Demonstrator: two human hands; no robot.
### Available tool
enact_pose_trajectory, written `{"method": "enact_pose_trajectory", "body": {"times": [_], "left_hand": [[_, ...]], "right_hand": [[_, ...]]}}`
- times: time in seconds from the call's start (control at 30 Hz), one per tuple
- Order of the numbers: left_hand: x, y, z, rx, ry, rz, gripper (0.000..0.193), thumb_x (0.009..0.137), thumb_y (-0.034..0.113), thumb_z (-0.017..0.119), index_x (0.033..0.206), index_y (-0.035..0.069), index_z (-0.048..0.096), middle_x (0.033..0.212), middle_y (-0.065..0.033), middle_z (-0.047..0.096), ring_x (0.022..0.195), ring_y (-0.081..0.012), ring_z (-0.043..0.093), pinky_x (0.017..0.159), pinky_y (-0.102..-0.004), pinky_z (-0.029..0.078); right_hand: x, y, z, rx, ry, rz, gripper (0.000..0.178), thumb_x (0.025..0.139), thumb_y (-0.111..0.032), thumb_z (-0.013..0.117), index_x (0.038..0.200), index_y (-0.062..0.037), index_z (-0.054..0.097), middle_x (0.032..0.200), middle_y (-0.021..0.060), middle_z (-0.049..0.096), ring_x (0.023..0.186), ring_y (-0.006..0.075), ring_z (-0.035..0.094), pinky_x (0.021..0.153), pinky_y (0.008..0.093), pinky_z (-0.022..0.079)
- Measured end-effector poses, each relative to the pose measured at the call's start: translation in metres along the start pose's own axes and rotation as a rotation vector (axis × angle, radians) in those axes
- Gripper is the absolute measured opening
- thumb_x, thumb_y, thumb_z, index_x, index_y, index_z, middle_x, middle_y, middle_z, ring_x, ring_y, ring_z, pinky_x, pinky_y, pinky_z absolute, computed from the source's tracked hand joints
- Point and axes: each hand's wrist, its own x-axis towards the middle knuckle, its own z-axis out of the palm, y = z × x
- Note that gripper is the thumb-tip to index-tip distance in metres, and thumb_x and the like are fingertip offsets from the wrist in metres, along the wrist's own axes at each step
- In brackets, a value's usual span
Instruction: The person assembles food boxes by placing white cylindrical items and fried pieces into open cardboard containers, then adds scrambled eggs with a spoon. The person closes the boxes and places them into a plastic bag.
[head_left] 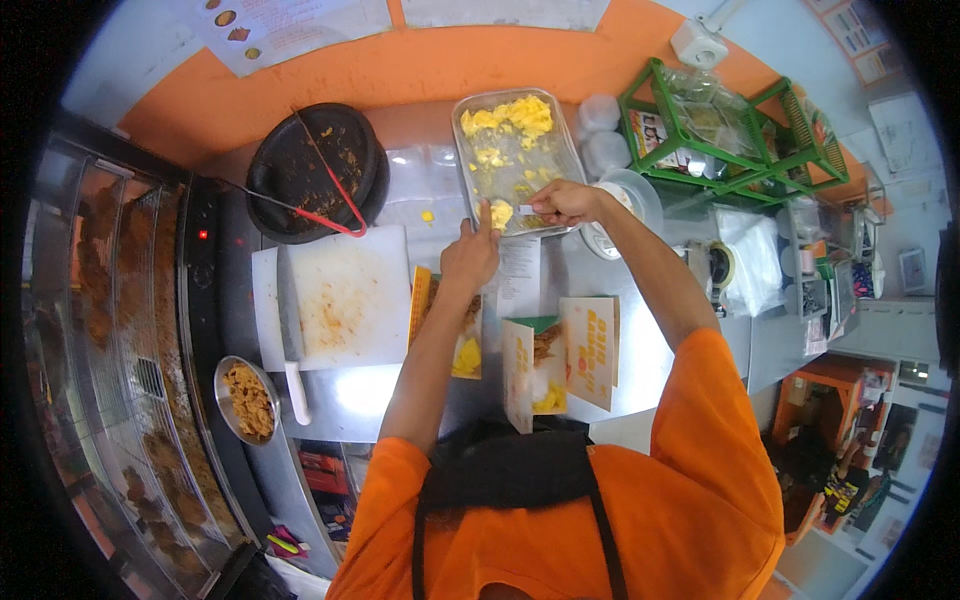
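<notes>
A metal tray [468, 150] holds loose yellow pieces that look like scrambled egg [520, 118], most of them at its far end. At the tray's near edge, my left hand [470, 256] stretches its index finger against a small clump of egg [501, 213]; it holds nothing I can see. My right hand [568, 203] is closed around a small pale, flat-ended utensil [526, 210], which points left at the same clump. Its exact kind is hidden by my fingers. Two open paper food boxes stand nearer me: one [467, 366] partly behind my left forearm, the other [518, 372] with egg, rice and brown food inside.
Left of the tray are a black mortar-like bowl [265, 170] with red-handled tongs [345, 195], a white cutting board [375, 290], a knife [290, 320] and a bowl of fried pieces [250, 400]. Right stand a round plastic tub [640, 195] and green baskets [700, 170].
</notes>
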Motion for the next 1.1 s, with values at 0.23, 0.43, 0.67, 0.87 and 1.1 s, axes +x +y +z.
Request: {"method": "enact_pose_trajectory", "body": {"times": [0.23,0.43,0.67,0.87,1.1], "left_hand": [[0.002,-0.004,-0.003,-0.023,0.0,0.009,0.061,0.101,0.042,0.035,0.155,0.022,0.014,0.127,-0.0278,0.051,0.109,-0.0446,0.058,0.092,-0.051,0.047],[0.012,-0.014,0.005,-0.098,-0.022,0.004,0.064,0.099,0.043,0.04,0.155,0.025,0.014,0.127,-0.0291,0.053,0.117,-0.0426,0.055,0.098,-0.0478,0.044],[0.018,-0.024,0.005,-0.163,-0.035,0.039,0.062,0.099,0.04,0.042,0.155,0.03,0.015,0.127,-0.0299,0.053,0.118,-0.043,0.054,0.098,-0.0465,0.045],[0.01,-0.012,0.003,-0.101,-0.016,-0.046,0.063,0.099,0.042,0.045,0.154,0.03,0.018,0.129,-0.0305,0.05,0.119,-0.0435,0.054,0.099,-0.0477,0.044],[-0.051,0.011,-0.019,-0.265,0.4,0.144,0.047,0.096,0.027,0.055,0.139,0.01,0.047,0.12,-0.0245,0.057,0.105,-0.0388,0.06,0.085,-0.0454,0.05]], "right_hand": [[0.004,0.01,-0.012,0.128,-0.078,0.029,0.024,0.1,-0.014,0.052,0.117,-0.0026,0.064,0.061,-0.0007,0.045,0.043,0.0059,0.029,0.036,0.0232,0.02],[0.012,0.013,-0.015,0.084,-0.117,-0.008,0.023,0.1,-0.013,0.051,0.114,-0.0005,0.064,0.06,-0.0015,0.044,0.043,0.0056,0.03,0.036,0.0234,0.021],[0.014,0.021,-0.015,-0.026,-0.054,-0.076,0.026,0.099,-0.01,0.051,0.12,-0.0003,0.063,0.064,-0.0026,0.046,0.046,0.0051,0.032,0.037,0.0229,0.023],[0.0,0.017,-0.044,-0.068,-0.098,-0.036,0.025,0.096,-0.007,0.053,0.117,-0.0011,0.065,0.063,-0.0018,0.047,0.046,0.0056,0.033,0.037,0.0219,0.022],[-0.062,0.036,-0.067,0.131,0.003,-0.084,0.032,0.084,-0.002,0.052,0.115,-0.0001,0.061,0.064,-0.0022,0.046,0.045,0.0039,0.031,0.037,0.0232,0.018]]}}
